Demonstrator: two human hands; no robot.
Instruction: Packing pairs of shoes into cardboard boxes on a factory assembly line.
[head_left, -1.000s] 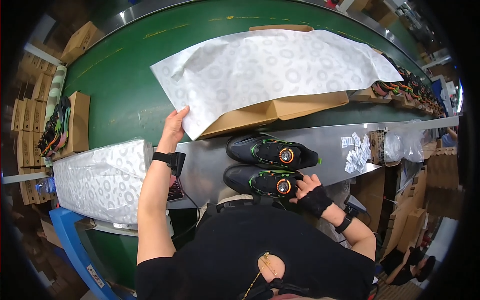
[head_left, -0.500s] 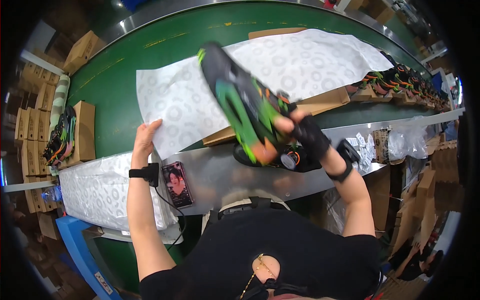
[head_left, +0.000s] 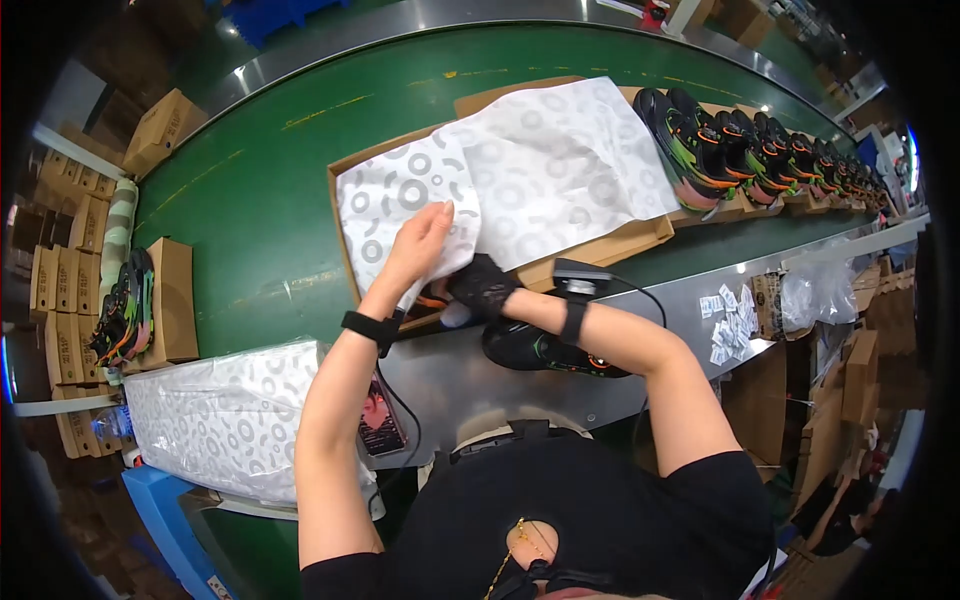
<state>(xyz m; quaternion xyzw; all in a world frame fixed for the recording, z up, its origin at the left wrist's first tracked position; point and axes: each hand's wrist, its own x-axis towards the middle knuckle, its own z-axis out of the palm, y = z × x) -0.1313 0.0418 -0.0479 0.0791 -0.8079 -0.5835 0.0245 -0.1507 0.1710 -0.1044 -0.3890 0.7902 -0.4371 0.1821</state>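
A sheet of white wrapping paper (head_left: 560,160) with grey ring prints lies over an open cardboard shoebox (head_left: 600,246). My left hand (head_left: 418,248) is on the folded-over left part of the paper, its fingers closed at the sheet. Beside it, my right hand (head_left: 482,288), in a black fingerless glove, reaches in at the box's near left side. It grips a dark sneaker (head_left: 432,300) with orange trim, mostly hidden by paper and hands. Another black sneaker (head_left: 535,348) rests on the metal ledge beneath my right forearm.
A row of boxed black, green and orange sneakers (head_left: 690,150) runs along the green conveyor (head_left: 250,240) to the right. A stack of printed paper (head_left: 230,415) and a phone (head_left: 382,420) lie at left. Small white packets (head_left: 735,322) sit on the metal ledge (head_left: 440,385).
The sneaker in my right hand has gone from above the paper down into the box's left side. My left hand has brought the paper's left end rightward over it.
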